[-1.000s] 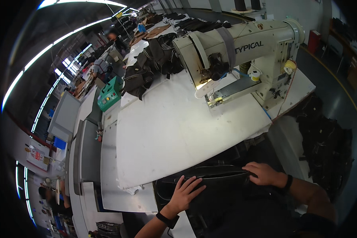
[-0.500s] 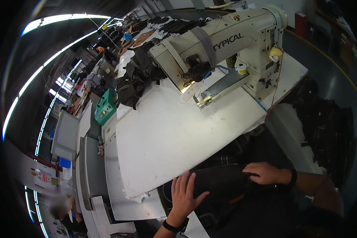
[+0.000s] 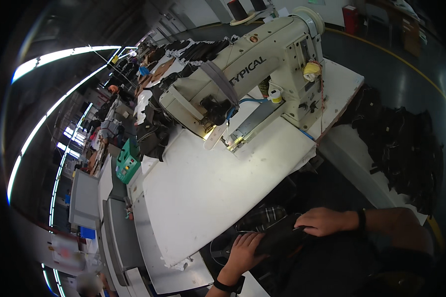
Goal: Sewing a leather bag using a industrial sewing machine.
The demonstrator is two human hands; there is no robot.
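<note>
A dark piece of cloth (image 3: 282, 238) is held low over my lap, below the front edge of the white sewing table. My left hand (image 3: 246, 251) is closed over its left end, the fingertips out of sight against the dark material. At its right end my right hand (image 3: 323, 221) grips the upper edge, thumb and fingers pressed together. Forward of both hands stands a cream sewing machine (image 3: 243, 69) with its lamp lit at the needle; neither hand touches it.
The white tabletop (image 3: 208, 193) lies between my hands and the machine. Dark garment pieces (image 3: 151, 136) are heaped at its far left, near a green box (image 3: 128, 161). More dark pieces (image 3: 406, 143) pile up at the right. A plaid shoe or cloth (image 3: 262, 217) shows beneath the table edge.
My left hand has gone from spread fingers by the table edge to curling round the cloth's left end. The right hand keeps its grip. The whole view has shifted and tilted.
</note>
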